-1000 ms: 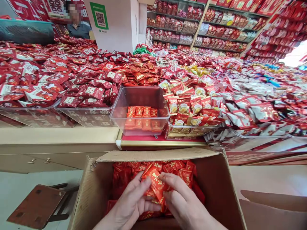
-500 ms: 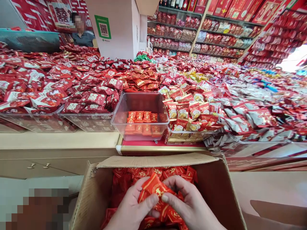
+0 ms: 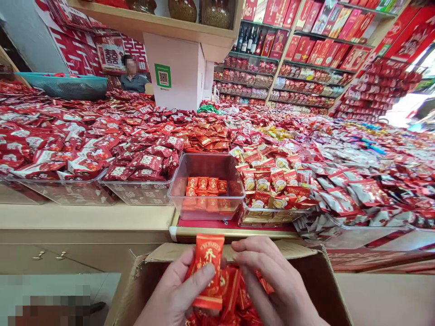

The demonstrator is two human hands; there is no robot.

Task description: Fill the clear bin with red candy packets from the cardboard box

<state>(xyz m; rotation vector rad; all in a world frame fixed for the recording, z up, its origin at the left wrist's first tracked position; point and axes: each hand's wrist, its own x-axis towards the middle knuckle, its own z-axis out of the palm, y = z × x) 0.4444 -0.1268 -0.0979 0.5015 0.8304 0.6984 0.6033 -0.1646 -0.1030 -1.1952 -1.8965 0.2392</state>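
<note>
My left hand (image 3: 176,290) pinches a red wrapped packet (image 3: 210,251) with gold lettering, thumb across its front, and seems to have more red packets behind it. The held packet stands upright above an open cardboard box (image 3: 328,290). To the right of the packet, my right hand (image 3: 275,276) is open, fingers stretched towards it without gripping anything. Loose red packets (image 3: 234,290) of the same look fill the box below both hands. Beyond the box, a clear plastic bin (image 3: 210,165) has similar red packets (image 3: 207,192) lined up in rows on its bottom.
Right of the bin is a tub of durian-labelled packets (image 3: 261,185); left of it, a tub of dark red packets (image 3: 142,165). A counter (image 3: 84,217) runs behind the box. A person (image 3: 134,81) is at the far left, near a white pillar (image 3: 180,68).
My right hand has let go of the packets and spread its fingers. My left hand has raised and turned its packet upright. The view has tilted up, showing more shelves.
</note>
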